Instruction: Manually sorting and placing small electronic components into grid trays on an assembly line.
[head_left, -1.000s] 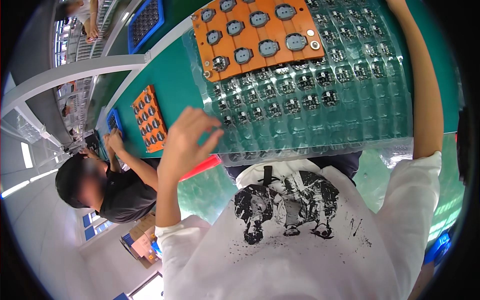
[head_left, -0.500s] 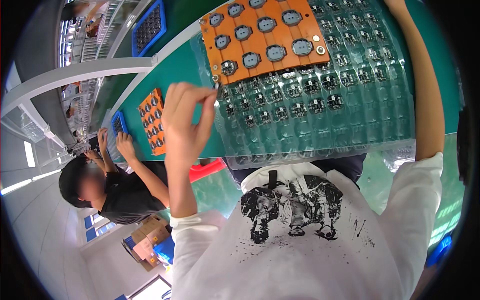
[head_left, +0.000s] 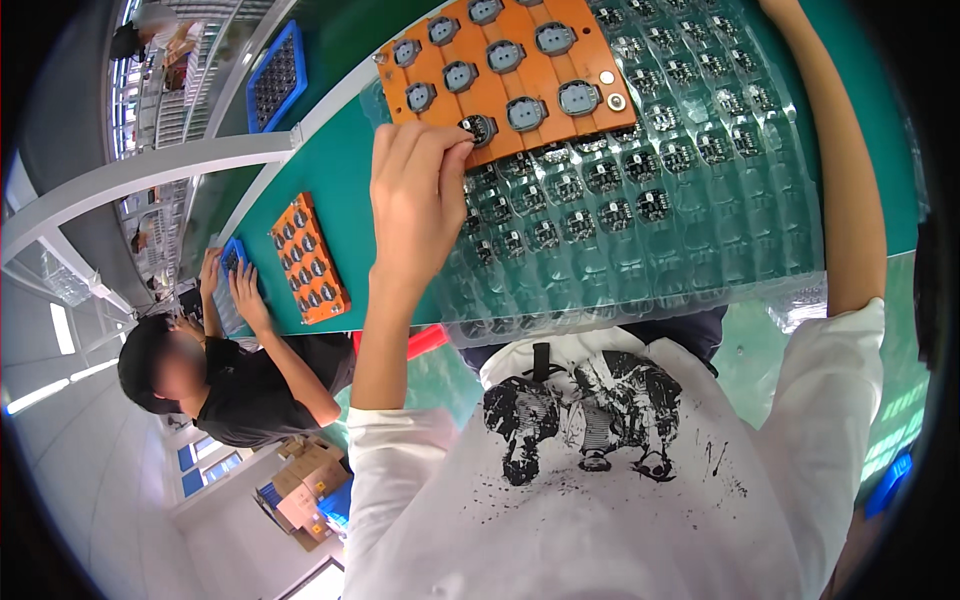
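Observation:
My left hand (head_left: 415, 195) is over the lower left corner of an orange plate (head_left: 545, 80), thumb and index finger closed together. Their tips are at a small round circuit board (head_left: 478, 129), which sits in one of the plate's grey sockets (head_left: 525, 114). The hand hides the corner socket. Under and beside the plate is a clear plastic tray (head_left: 720, 235) with rows of small circuit boards (head_left: 653, 206). My right forearm (head_left: 845, 150) reaches up past the tray's right side, and its hand is beyond the top edge of the picture.
On the green bench (head_left: 360, 255) to the left lies a second orange plate (head_left: 308, 260) with filled sockets. A co-worker (head_left: 270, 385) has both hands at a small blue tray (head_left: 232, 255). A larger blue tray (head_left: 277, 80) stands beyond the white frame bar (head_left: 200, 150).
My left hand has moved right and up with a small circuit board from beside the plate to its second bottom socket, which now has the board in it. The view has shifted slightly.

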